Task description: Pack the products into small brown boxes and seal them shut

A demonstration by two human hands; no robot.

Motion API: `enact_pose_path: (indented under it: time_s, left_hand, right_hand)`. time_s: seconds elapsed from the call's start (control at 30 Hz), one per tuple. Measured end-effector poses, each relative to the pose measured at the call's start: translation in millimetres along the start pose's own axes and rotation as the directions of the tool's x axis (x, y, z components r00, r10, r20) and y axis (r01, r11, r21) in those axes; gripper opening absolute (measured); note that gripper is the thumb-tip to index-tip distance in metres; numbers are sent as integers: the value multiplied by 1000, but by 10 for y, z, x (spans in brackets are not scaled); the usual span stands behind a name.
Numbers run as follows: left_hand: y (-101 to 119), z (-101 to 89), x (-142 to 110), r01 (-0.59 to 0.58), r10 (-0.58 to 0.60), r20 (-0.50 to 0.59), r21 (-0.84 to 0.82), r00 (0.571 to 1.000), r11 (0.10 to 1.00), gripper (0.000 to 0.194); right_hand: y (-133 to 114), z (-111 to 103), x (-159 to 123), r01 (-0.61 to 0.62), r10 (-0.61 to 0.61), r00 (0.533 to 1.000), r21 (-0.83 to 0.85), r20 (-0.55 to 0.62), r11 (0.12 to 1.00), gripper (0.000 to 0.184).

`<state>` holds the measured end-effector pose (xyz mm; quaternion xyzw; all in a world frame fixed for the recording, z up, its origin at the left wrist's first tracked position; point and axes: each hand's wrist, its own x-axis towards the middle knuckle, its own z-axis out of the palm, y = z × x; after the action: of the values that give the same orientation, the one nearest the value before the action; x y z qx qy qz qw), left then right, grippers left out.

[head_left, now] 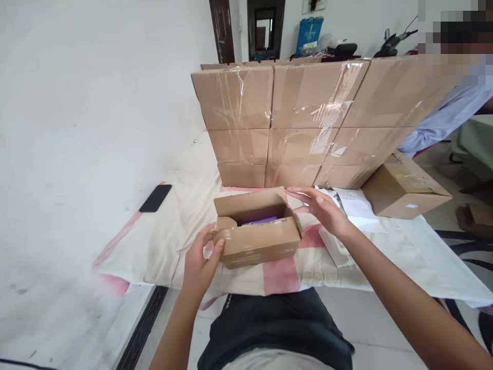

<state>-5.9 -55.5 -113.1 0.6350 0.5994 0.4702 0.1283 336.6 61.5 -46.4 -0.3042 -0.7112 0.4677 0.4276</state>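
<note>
In front of me a small cardboard box point(258, 246) sits on the cloth-covered table, its top flaps raised. Something purple point(262, 220) shows inside, mostly hidden by the cardboard. My left hand point(202, 254) grips the box's left end, with the thumb at the front corner and the fingers along the side. At the far right corner, my right hand point(321, 205) has its fingers stretched out, the tips at the edge of the raised flap.
Taped cardboard boxes point(296, 146) stand stacked behind. A black phone point(156, 198) lies to the left on the cloth point(169, 246). White papers point(358, 208) and another closed box point(408, 187) are at the right. Another person's light sleeve point(454, 113) shows at the far right.
</note>
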Motion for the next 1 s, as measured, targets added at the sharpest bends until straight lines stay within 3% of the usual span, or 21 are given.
enact_pose_path:
  time_s: [0.07,0.13,0.2,0.33,0.4,0.47,0.5,0.6,0.63,0.67,0.7,0.73,0.8,0.83,0.9,0.97,1.0]
  left_hand:
    - [3,71,90,65,-68,-33,-80,997,995,63]
    - [41,117,154,23,-14,52,-165,999,986,73]
    - [100,131,185,-26,51,147,-172,988,985,71]
    - [212,93,173,-175,158,191,78,969,981,56]
    - [228,45,129,-297,269,180,158,946,942,57]
    - [208,-24,42,-464,454,98,234,886,854,63]
    - [192,-62,-17,-553,561,61,283,826,784,64]
    - [170,-150,-199,-739,764,112,374,635,560,57]
    - [181,-153,-237,-759,778,131,369,614,537,56]
    - [201,-138,-252,-741,762,113,360,638,567,59]
    - [226,-105,-243,-678,709,45,343,703,650,67]
    - [251,-57,-210,-563,602,-44,304,798,769,79]
    - [282,59,-90,-210,225,-141,116,964,971,98]
    - [280,113,-16,-30,30,-98,1,995,1000,100]
    - [244,185,131,182,-177,40,-165,983,969,103]
    - [191,197,241,189,-171,102,-208,980,960,98]
    - [173,186,277,140,-124,98,-178,987,974,87]
  right_hand:
    - [101,66,-127,-14,15,999,-10,47,1000,51]
    - [170,149,-206,15,0,994,-149,106,989,54]
    - [215,214,-241,85,-56,991,-239,126,967,61]
    - [263,268,-257,206,-172,973,-252,152,945,69]
    - [271,274,-263,211,-182,973,-238,140,948,72]
    - [274,268,-266,174,-161,984,-199,79,964,71]
    - [276,261,-264,152,-145,988,-172,55,973,68]
    - [288,236,-251,128,-119,990,-123,80,984,68]
    - [296,233,-250,133,-122,988,-121,100,984,69]
    - [307,239,-253,138,-125,986,-118,114,983,68]
    - [323,254,-263,137,-124,986,-109,113,985,65]
    - [345,282,-279,129,-119,988,-96,99,987,64]
    - [411,380,-324,97,-93,995,-77,46,992,70]
    - [454,446,-348,75,-74,997,-75,11,994,74]
    - [541,595,-388,33,-38,997,-77,-63,996,77]
    - [586,728,-418,9,-15,992,-51,-129,999,75]
    - [579,774,-435,3,-9,986,-38,-165,999,74]
